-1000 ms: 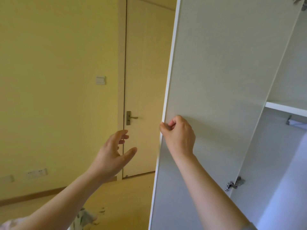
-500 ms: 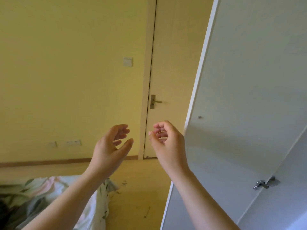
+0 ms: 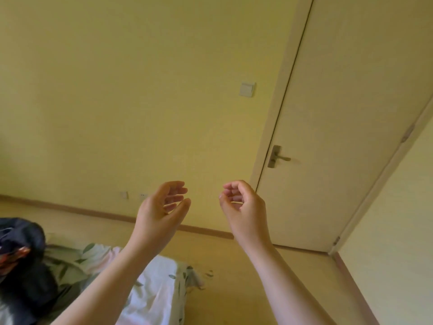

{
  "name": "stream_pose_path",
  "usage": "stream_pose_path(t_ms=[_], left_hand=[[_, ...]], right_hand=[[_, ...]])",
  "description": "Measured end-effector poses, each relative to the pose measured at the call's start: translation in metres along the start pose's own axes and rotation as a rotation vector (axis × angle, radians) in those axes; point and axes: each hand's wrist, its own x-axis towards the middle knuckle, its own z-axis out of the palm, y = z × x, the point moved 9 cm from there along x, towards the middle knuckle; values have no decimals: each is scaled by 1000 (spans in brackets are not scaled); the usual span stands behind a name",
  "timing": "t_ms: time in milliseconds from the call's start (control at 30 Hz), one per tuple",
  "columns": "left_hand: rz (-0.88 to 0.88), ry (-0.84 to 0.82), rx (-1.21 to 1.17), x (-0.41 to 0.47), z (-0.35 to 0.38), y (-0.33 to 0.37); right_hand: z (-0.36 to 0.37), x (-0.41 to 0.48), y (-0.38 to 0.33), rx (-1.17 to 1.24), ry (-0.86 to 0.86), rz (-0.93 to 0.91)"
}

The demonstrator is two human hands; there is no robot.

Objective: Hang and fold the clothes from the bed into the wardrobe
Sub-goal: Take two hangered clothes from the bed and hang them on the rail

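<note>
"Reaching for what, with nothing held?"
"The dark clothes (image 3: 23, 266) heaped on the bed (image 3: 152, 289), down and far to the left of the left hand (image 3: 161, 207). Its fingers curl loosely around nothing. The right hand (image 3: 243, 207), just beside it, is the same."
"How best to take one?"
"I'd lower both, find a collar or the shoulders, and lift one garment clear of the heap. The wardrobe is out of view, so carry it high."

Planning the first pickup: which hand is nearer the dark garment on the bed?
Left. The left hand hovers up-right of the dark garment; the right hand is farther right, toward the door.
</note>
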Motion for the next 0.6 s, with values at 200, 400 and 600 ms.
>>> stream_pose_path(t_ms=[200,400,600], left_hand=[[-63,53,29,64,-19,-48],[-108,109,67,123,-19,-90],[-119,179,108,196,13,-123]], right_hand=[[67,64,29,38,-73,20],[118,127,76,93,-160,34],[148,202,137,148,-249,23]])
